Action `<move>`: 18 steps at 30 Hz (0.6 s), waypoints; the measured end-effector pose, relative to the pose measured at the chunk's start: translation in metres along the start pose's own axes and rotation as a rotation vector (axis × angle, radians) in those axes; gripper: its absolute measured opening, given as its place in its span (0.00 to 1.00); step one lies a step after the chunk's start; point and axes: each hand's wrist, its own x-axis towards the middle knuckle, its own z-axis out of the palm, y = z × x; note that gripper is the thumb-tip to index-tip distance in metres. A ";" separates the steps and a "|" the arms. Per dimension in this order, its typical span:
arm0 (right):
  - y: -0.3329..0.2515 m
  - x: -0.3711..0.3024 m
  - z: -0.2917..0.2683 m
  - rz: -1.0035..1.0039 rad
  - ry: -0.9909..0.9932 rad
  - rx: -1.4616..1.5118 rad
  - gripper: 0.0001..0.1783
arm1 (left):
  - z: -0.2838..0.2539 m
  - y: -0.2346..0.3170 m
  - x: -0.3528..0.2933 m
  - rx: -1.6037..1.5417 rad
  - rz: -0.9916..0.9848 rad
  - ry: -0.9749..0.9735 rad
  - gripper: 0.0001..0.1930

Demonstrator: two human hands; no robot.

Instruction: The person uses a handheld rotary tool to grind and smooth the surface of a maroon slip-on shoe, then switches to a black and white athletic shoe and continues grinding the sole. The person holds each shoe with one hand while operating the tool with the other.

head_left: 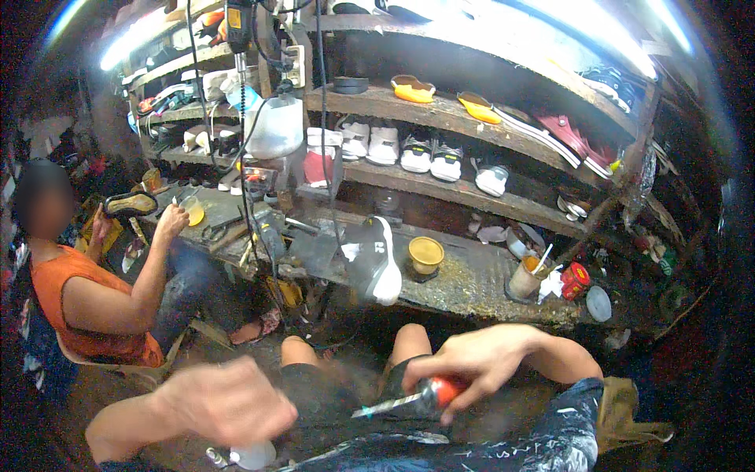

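Note:
My right hand (484, 366), over my lap, is wrapped round the red and black handle of a tool (444, 391). Its narrow metal blade points left, and a bit of teal shows by the tip; I cannot tell the tool's exact kind. To the left, my left hand (228, 401) is raised with its fingers curled in, smeared by motion. Whatever it may hold is hidden. Beneath it a pale rounded object (253, 455) is partly covered. In front of me a black shoe with a white sole (383, 263) stands on the bench's front edge.
The worn bench (472, 287) holds a yellow tub (425, 256), a cup with sticks (523, 282), a red can (576, 281) and a white lid (598, 304). Shoe shelves (464, 185) rise behind; cables (322, 118) hang down. At left, a co-worker in orange (98, 299) holds a shoe sole (131, 204).

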 end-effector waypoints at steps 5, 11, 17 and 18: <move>0.009 -0.020 -0.025 0.265 0.447 -0.307 0.35 | 0.079 -0.007 -0.049 -0.243 -0.601 0.264 0.13; 0.044 -0.056 -0.020 0.235 0.729 -0.554 0.35 | 0.243 0.096 -0.107 -0.681 -1.146 0.294 0.13; 0.158 -0.022 0.041 0.551 0.142 -0.632 0.39 | 0.402 0.261 -0.186 -1.167 -2.289 0.435 0.13; 0.169 -0.025 0.034 0.477 0.238 -0.677 0.37 | 0.416 0.281 -0.196 -1.032 -2.157 0.336 0.15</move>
